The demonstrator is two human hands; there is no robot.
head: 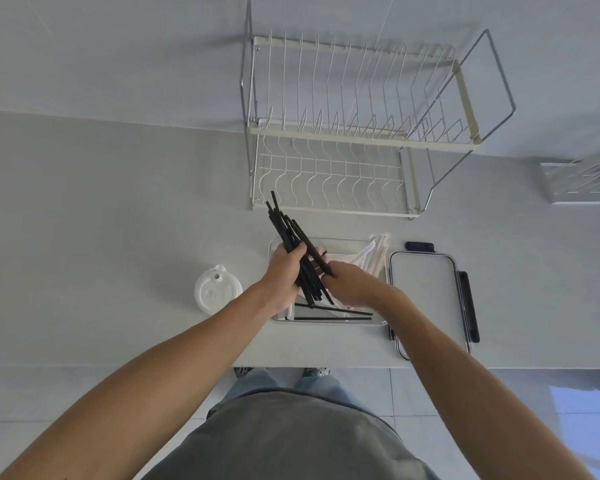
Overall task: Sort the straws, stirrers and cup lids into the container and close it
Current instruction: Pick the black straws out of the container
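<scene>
Gripping a bundle of black straws (291,237) with the left hand (284,271), right over the clear container (326,322). Right hand (347,282) pinching a few of them too. White stirrers (371,254) propped inside at the right end. Cup lids (217,289) stacked just left of the container, its lid (426,292) lying flat just right.

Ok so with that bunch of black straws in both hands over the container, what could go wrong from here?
1. The black straws fan out loosely above the left hand; some could slip past the container onto the counter.
2. They might land across the white wrapped straws and mix the sorts.
3. Straws lying crosswise or sticking up could stop the container lid from closing later.
</scene>
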